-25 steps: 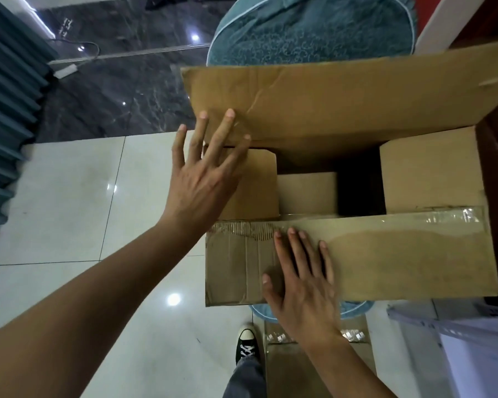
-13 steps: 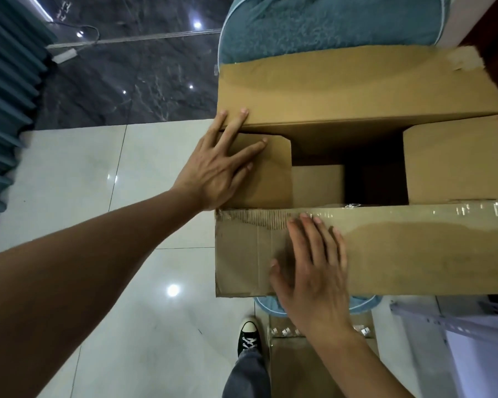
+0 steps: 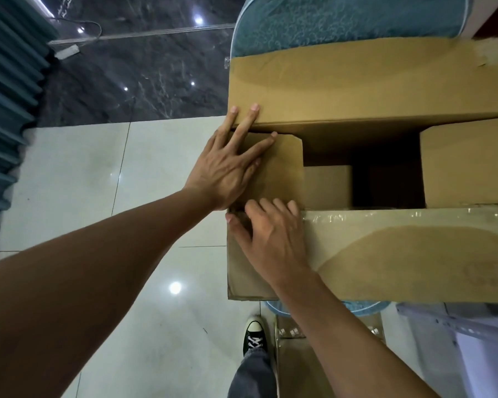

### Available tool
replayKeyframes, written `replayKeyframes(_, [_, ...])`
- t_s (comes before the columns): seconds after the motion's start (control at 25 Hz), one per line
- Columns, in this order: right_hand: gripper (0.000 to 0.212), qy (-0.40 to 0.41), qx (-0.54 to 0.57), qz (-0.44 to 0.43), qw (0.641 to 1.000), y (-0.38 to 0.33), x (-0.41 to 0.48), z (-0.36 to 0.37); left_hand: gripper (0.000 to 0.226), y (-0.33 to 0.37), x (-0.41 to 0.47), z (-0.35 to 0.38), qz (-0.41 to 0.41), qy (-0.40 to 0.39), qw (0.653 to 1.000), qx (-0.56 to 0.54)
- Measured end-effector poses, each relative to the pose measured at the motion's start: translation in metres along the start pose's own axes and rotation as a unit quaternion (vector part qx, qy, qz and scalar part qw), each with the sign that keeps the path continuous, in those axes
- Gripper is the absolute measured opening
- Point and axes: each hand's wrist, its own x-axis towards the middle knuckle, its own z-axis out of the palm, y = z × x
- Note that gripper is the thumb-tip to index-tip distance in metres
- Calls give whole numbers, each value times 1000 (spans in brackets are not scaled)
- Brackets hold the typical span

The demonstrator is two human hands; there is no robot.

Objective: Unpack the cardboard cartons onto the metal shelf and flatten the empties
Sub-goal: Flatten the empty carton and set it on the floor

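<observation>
Here the cardboard carton [image 3: 385, 254] sits open at the right of the view, above the white tiled floor [image 3: 98, 182], its long flaps (one taped along the near edge) folded outward. The left hand [image 3: 230, 168] lies flat with fingers spread on the small end flap [image 3: 282, 168], two fingertips touching the far flap [image 3: 371, 87]. The right hand [image 3: 270, 234] rests open, grip loose, on the near flap's left corner. A black sneaker [image 3: 254, 337] stands below.
</observation>
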Motion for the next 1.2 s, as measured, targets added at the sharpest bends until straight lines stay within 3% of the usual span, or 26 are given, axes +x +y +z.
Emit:
replayKeyframes(0.36, [27,89,30,-53,994,7,-14,-16,49,20,3,4,-21,4,999,-31])
replayKeyframes(0.92, [29,127,88,-56,986,8,-12,-25,46,28,8,5,-43,-12,998,-48])
replayKeyframes(1.08, [38,138,120,-164,969,-18,-32,-63,48,4,10,5,-68,-47,996,-17])
replayKeyframes(1.2, [30,150,77,-144,975,-19,-34,-72,50,1,15,11,-59,-40,997,-32])
